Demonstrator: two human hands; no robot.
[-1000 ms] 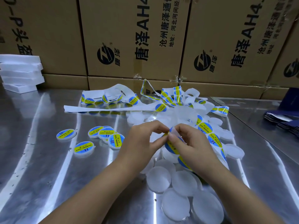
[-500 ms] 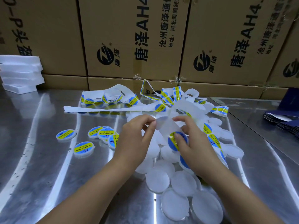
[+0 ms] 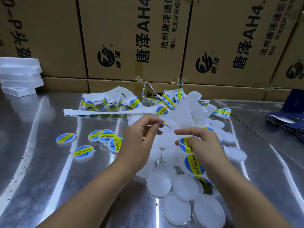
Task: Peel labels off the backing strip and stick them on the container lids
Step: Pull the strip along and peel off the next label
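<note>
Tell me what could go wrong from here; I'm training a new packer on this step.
The peeled label, pinched edge-on by the left hand, could fold onto itself or the fingers.
It hangs close to the backing strip in the right hand and might catch there.
The blank lids lie heaped and overlapping; one could slide, leaving the label off-centre.

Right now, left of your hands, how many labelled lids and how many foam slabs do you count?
Labelled lids: 5 (2 lying apart, 3 overlapping in a cluster)
Foam slabs: 5, in one stack at the far left
Total: 10
</note>
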